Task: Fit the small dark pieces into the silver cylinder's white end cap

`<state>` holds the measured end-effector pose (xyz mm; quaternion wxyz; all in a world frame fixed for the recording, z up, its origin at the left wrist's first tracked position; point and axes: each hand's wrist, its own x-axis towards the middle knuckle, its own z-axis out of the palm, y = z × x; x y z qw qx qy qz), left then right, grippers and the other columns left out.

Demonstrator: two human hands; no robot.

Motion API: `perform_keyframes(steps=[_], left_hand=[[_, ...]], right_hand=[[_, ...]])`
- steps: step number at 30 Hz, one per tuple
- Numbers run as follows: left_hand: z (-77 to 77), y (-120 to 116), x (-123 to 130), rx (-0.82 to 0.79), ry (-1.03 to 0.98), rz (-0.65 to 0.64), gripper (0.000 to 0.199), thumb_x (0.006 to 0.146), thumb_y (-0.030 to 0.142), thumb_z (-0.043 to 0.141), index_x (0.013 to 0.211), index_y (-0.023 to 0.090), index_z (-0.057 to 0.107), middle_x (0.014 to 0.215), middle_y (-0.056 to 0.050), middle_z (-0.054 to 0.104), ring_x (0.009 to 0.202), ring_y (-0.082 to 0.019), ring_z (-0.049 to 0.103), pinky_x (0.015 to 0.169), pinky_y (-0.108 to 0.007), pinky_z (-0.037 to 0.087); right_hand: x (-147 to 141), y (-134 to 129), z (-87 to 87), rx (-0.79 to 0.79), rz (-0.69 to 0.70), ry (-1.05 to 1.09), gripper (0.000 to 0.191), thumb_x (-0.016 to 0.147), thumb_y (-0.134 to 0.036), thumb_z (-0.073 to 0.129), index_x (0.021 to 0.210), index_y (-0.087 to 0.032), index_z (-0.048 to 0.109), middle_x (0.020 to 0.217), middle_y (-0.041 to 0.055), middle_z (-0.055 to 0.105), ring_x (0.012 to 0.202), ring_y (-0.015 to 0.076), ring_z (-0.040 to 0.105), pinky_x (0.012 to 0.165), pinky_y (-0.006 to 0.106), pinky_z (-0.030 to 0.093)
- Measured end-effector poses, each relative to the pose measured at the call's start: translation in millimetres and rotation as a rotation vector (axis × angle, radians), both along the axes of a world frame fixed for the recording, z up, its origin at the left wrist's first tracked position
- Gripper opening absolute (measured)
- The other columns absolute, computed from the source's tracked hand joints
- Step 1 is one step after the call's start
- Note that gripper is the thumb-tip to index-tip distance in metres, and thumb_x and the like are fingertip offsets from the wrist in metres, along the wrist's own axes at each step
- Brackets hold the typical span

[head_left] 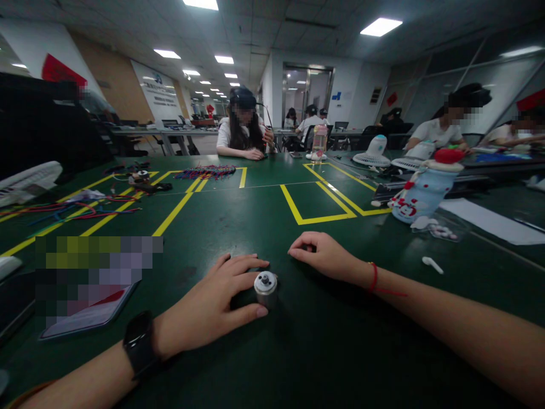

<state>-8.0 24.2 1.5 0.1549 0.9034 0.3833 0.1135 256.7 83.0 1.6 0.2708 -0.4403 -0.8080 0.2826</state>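
Note:
A small silver cylinder [266, 291], like a motor, stands upright on the green table [238, 213] with its round top and short shaft facing up. My left hand [213, 301] lies beside it on the left, thumb and fingers around its near and far sides. The thumb tip and index finger are at the cylinder's wall. To the right and a little farther off, my right hand [317, 250] rests on the table, its fingers curled together. Whether anything is between those fingers is hidden. The right hand is apart from the cylinder.
Coloured wires [206, 172] lie toward the back and left. A phone-like slab [89, 312] is at the left. Right: a blue bottle [430, 190], a white earbud [433, 264], paper [494, 221] and a small fan [372, 153]. A person [242, 128] sits opposite.

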Motion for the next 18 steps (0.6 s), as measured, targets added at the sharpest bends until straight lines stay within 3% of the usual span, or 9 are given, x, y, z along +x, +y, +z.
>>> perform_keyframes(steps=[2,5,9,13,16,18], left_hand=[[0.4,0,0,-0.002,0.013,-0.001,0.041,0.091,0.049,0.056,0.130,0.036,0.052,0.145,-0.002,0.043,0.135,-0.031,0.034,0.111,-0.060,0.017],[-0.3,0,0,0.010,-0.004,-0.003,0.040,0.091,0.048,0.057,0.129,0.037,0.052,0.144,-0.002,0.044,0.133,-0.031,0.037,0.111,-0.061,0.015],[-1.6,0,1,0.035,-0.017,-0.006,0.042,0.090,0.045,0.059,0.130,0.037,0.052,0.142,-0.002,0.046,0.132,-0.031,0.039,0.112,-0.059,0.017],[-0.5,-1,1,0.037,-0.009,-0.007,0.042,0.089,0.043,0.060,0.130,0.038,0.052,0.143,-0.001,0.045,0.133,-0.031,0.038,0.112,-0.061,0.015],[0.9,-2,0,0.029,-0.011,-0.005,0.038,0.090,0.044,0.059,0.127,0.037,0.054,0.143,-0.001,0.045,0.133,-0.031,0.038,0.112,-0.061,0.013],[1.0,-2,0,0.018,-0.005,-0.002,0.037,0.091,0.043,0.058,0.127,0.037,0.054,0.144,-0.001,0.045,0.133,-0.031,0.038,0.112,-0.061,0.013]], right_hand=[[-10,-11,3.0,-0.012,0.080,-0.008,0.019,0.085,-0.031,0.061,0.089,-0.017,0.072,0.080,0.0019,0.066,0.066,0.0108,0.052,0.059,0.024,0.038],[-24,-30,11.9,-0.105,0.191,0.148,0.023,0.090,-0.033,0.055,0.095,-0.016,0.069,0.085,0.0031,0.067,0.073,0.0118,0.057,0.064,0.025,0.044],[-36,-48,25.4,0.048,0.269,0.187,0.020,0.088,-0.031,0.060,0.099,-0.016,0.068,0.097,0.0042,0.065,0.084,0.0130,0.058,0.076,0.027,0.046],[-36,-51,32.9,0.172,0.256,0.237,0.012,0.087,-0.025,0.062,0.094,-0.017,0.068,0.094,0.0033,0.063,0.087,0.0128,0.057,0.077,0.026,0.046],[-27,-45,33.6,0.165,0.224,0.271,0.012,0.086,-0.027,0.063,0.091,-0.018,0.069,0.092,0.0032,0.063,0.086,0.0129,0.058,0.076,0.026,0.047],[-18,-39,30.0,0.138,0.281,0.198,0.012,0.085,-0.027,0.065,0.090,-0.017,0.070,0.093,0.0039,0.063,0.087,0.0134,0.059,0.079,0.028,0.047]])
